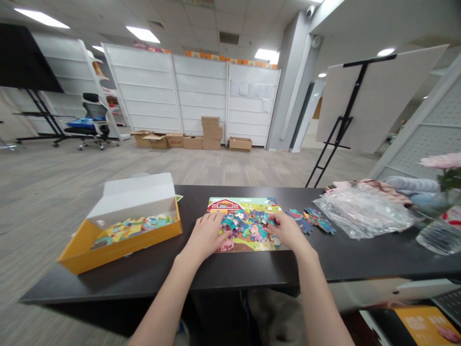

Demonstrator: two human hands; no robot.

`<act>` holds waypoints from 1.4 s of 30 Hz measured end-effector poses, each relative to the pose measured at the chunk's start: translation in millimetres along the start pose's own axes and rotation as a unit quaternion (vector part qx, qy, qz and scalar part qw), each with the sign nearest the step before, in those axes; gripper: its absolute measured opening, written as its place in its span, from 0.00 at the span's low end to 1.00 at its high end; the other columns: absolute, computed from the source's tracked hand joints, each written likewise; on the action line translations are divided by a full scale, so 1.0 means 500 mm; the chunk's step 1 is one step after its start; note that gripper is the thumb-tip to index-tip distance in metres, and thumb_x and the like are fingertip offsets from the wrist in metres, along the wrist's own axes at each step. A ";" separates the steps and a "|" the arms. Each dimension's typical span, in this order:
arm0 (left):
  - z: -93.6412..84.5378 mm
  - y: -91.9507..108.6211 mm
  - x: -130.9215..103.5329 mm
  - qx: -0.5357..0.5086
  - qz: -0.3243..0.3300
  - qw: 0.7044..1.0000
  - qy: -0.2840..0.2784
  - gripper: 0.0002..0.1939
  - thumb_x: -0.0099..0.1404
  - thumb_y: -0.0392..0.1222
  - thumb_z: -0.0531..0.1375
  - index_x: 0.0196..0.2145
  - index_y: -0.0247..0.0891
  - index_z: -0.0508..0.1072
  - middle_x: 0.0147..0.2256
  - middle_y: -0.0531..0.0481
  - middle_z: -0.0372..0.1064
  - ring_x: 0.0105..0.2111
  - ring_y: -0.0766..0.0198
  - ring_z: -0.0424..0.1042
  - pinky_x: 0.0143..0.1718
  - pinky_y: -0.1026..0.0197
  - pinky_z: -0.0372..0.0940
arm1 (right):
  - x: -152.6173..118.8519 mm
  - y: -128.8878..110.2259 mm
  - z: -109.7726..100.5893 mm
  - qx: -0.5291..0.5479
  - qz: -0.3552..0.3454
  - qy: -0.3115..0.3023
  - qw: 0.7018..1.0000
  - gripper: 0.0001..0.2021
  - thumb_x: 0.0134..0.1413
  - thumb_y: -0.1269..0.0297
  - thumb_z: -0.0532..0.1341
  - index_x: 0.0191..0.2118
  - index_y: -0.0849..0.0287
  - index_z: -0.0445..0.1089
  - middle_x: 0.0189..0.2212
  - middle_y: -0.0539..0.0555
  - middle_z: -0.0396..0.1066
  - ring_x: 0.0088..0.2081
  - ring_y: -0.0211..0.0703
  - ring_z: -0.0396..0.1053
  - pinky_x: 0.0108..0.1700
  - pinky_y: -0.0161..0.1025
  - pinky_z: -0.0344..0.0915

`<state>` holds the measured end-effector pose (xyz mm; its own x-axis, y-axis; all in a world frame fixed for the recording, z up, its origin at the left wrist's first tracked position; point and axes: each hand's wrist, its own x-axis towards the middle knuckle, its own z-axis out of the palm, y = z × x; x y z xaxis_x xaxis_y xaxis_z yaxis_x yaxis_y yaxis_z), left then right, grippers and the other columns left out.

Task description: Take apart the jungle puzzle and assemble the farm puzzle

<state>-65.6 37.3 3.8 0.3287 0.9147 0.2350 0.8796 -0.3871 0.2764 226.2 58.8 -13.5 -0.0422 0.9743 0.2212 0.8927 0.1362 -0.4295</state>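
Note:
A farm-scene puzzle picture (223, 203) lies flat on the black table, with a heap of loose puzzle pieces (252, 223) over its middle. On the picture's left part rests my left hand (209, 233), fingers spread at the heap's edge, holding nothing I can see. My right hand (287, 230) is at the heap's right side, its thumb and fingers bent around a small dark piece. More pieces (312, 220) lie in a small group to the right of the picture. An open yellow box (131, 248) at the left holds several colourful pieces.
Clear plastic wrapping (363, 211) and folded cloths (389, 190) lie on the right of the black table (248, 271). A glass vase (441, 235) with a pink flower stands at the right edge. Cardboard boxes and an easel are beyond the table.

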 end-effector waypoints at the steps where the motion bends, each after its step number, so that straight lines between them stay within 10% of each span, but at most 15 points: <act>1: 0.000 0.000 0.000 0.002 0.000 1.000 0.003 0.24 0.69 0.49 0.60 0.59 0.41 0.66 0.56 0.40 0.70 0.57 0.46 0.68 0.55 0.47 0.62 | 0.001 0.002 0.001 -0.011 0.008 0.008 1.000 0.07 0.53 0.67 0.64 0.39 0.57 0.77 0.39 0.56 0.77 0.40 0.47 0.73 0.42 0.39 0.65; 10: 0.002 0.013 0.004 -0.001 0.002 1.000 0.029 0.22 0.67 0.50 0.61 0.57 0.43 0.69 0.55 0.40 0.71 0.55 0.46 0.69 0.54 0.46 0.62 | 0.013 -0.019 -0.010 -0.042 0.023 0.084 0.995 0.11 0.59 0.63 0.60 0.43 0.60 0.77 0.45 0.63 0.75 0.48 0.52 0.72 0.50 0.43 0.65; 20: -0.002 0.023 0.011 0.011 -0.060 0.996 0.063 0.17 0.65 0.42 0.60 0.51 0.41 0.70 0.49 0.42 0.75 0.52 0.48 0.71 0.53 0.48 0.63 | 0.049 -0.164 0.033 -0.060 -0.076 -0.028 0.995 0.12 0.61 0.56 0.62 0.42 0.59 0.76 0.43 0.61 0.78 0.47 0.53 0.73 0.50 0.42 0.62; 32: -0.017 0.000 -0.014 0.032 -0.088 0.992 0.084 0.17 0.67 0.48 0.61 0.50 0.40 0.70 0.48 0.41 0.72 0.49 0.48 0.71 0.50 0.47 0.65 | 0.067 -0.163 0.065 0.038 -0.059 -0.032 0.997 0.09 0.56 0.67 0.64 0.43 0.58 0.73 0.41 0.58 0.78 0.44 0.49 0.74 0.48 0.41 0.65; 38: -0.016 0.005 -0.001 -0.194 -0.070 0.962 0.178 0.11 0.70 0.43 0.57 0.48 0.39 0.72 0.49 0.42 0.72 0.47 0.53 0.75 0.49 0.51 0.71 | 0.047 -0.158 0.033 0.276 -0.126 -0.071 0.950 0.20 0.51 0.68 0.64 0.51 0.57 0.69 0.50 0.58 0.75 0.50 0.46 0.73 0.52 0.42 0.69; 42: -0.003 0.017 0.010 -0.410 -0.049 0.904 0.110 0.13 0.69 0.45 0.58 0.48 0.38 0.71 0.49 0.42 0.74 0.40 0.59 0.79 0.41 0.56 0.75 | 0.017 -0.159 -0.006 0.385 -0.154 -0.180 0.892 0.17 0.50 0.66 0.65 0.48 0.56 0.72 0.51 0.56 0.74 0.47 0.44 0.74 0.52 0.42 0.71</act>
<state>-57.2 38.2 8.8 0.1070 0.9394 0.3256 0.3199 -0.3426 0.8833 156.1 55.5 25.0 -0.4974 0.8448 0.1972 0.2477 0.3561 -0.9010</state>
